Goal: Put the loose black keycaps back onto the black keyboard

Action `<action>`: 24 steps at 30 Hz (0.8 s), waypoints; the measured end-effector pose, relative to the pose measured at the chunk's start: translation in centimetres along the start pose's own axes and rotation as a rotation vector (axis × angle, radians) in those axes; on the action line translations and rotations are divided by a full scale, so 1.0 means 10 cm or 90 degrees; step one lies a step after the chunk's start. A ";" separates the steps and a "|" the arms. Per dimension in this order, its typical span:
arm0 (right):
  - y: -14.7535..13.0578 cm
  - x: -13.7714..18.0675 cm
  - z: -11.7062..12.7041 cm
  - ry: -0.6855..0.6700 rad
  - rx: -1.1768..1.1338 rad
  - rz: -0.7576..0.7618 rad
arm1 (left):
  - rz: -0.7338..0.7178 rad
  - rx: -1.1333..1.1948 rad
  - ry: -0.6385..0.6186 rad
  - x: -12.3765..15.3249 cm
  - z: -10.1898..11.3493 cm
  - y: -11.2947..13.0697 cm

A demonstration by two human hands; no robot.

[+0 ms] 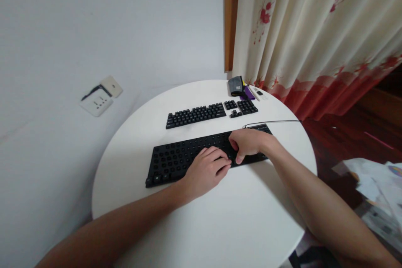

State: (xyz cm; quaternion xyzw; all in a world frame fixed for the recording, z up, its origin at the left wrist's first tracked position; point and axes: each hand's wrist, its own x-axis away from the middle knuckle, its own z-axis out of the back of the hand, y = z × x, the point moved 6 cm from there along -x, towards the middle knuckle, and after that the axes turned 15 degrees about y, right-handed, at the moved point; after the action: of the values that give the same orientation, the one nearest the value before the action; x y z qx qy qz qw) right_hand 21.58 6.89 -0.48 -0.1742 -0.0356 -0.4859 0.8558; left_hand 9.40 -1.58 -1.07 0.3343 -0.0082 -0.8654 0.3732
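Note:
A black keyboard base (176, 159) with its keycaps removed lies on the round white table (220, 217). My left hand (205, 171) rests on the base's front middle, fingers curled together and pressing down on it. My right hand (248, 142) sits just right of it on the base, fingers bent in a pinch at the board's surface; what they pinch is hidden. Behind the base, the removed black keycaps (196, 115) are laid out in keyboard order, with smaller groups of keycaps (243, 107) to their right.
A grey cable (273, 122) runs from the base off the table's right edge. A dark pouch (236, 86), a purple item (249, 92) and a small white tool (259, 92) lie at the back. Curtain (314, 37) right, wall socket (102, 96) left.

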 end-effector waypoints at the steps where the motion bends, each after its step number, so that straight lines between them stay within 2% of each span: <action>1: 0.02 0.00 0.00 -0.006 -0.027 0.012 | 0.013 0.003 0.003 -0.01 0.01 0.00; 4: 0.08 0.00 0.04 -0.012 -0.107 0.039 | 0.040 0.013 0.022 -0.02 0.05 0.01; 7: 0.15 0.00 0.13 0.038 -0.131 0.037 | 0.021 0.009 0.026 -0.03 0.08 0.05; 12: 0.20 -0.06 0.22 0.149 -0.130 0.040 | -0.029 -0.019 -0.043 -0.01 0.03 0.13; 15: 0.37 -0.13 0.27 0.249 -0.117 -0.057 | -0.037 -0.036 -0.073 -0.01 0.00 0.15; 19: 0.67 -0.17 0.38 0.441 -0.091 -0.239 | -0.034 -0.042 -0.080 0.00 0.00 0.15; 21: 0.73 -0.20 0.40 0.508 -0.075 -0.253 | -0.032 -0.039 -0.067 -0.01 0.02 0.14; 24: 0.69 -0.28 0.34 0.528 -0.054 -0.198 | -0.030 -0.030 -0.024 -0.02 0.07 0.12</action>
State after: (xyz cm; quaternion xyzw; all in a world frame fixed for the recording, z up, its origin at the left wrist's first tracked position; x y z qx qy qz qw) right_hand 26.33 13.59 0.25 0.0078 0.3048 -0.6389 0.7063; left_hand 9.88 -2.46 -0.07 0.3094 0.0131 -0.8800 0.3601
